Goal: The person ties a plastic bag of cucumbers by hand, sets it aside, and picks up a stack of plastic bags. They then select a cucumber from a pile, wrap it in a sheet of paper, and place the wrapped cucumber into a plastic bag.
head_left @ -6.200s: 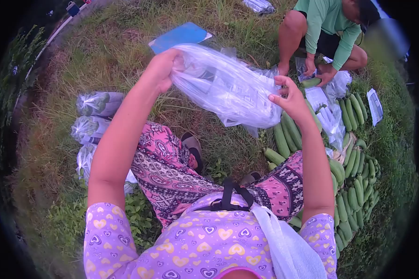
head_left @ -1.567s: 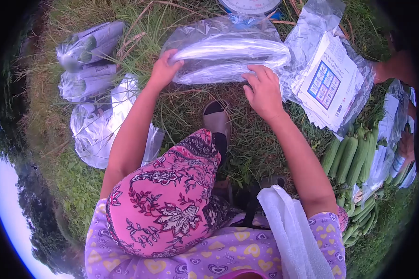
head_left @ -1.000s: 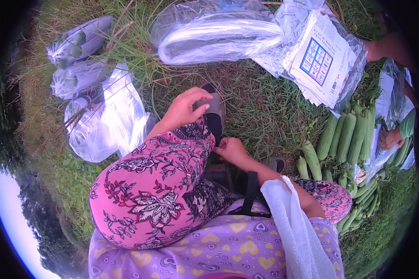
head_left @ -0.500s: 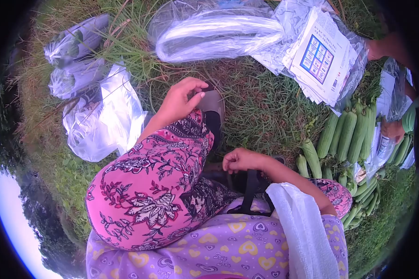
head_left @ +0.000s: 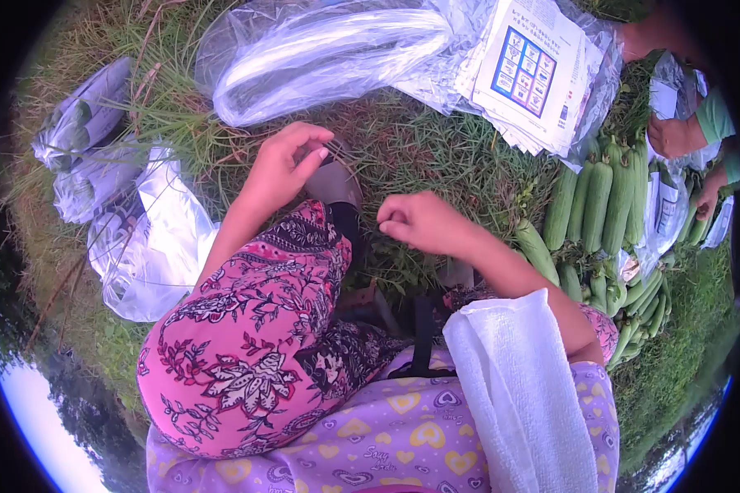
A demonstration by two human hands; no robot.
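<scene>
My left hand [head_left: 284,163] is above the grass beside my left foot, its thumb and curled fingers apart with nothing between them. To its right, my right hand [head_left: 426,222] hangs over the grass, fingers curled in and closed, with no object showing in it. Beyond both hands, a long roll of clear plastic [head_left: 329,62] lies on the grass. It reaches a stack of printed paper sheets [head_left: 534,74] on the right. Long green vegetables [head_left: 598,201] lie in a row to the right of my right hand.
Wrapped bundles [head_left: 90,115] and a white plastic bag [head_left: 160,246] lie at the left. A white towel [head_left: 522,394] hangs over my lap. Other people's hands [head_left: 674,135] are at the right edge, near plastic packages. More slender green vegetables [head_left: 645,308] lie piled at the right.
My right hand has risen from near my lap to over the grass, closer to my left hand. The view has shifted. At the right, a co-worker's green-sleeved hand has come further into view.
</scene>
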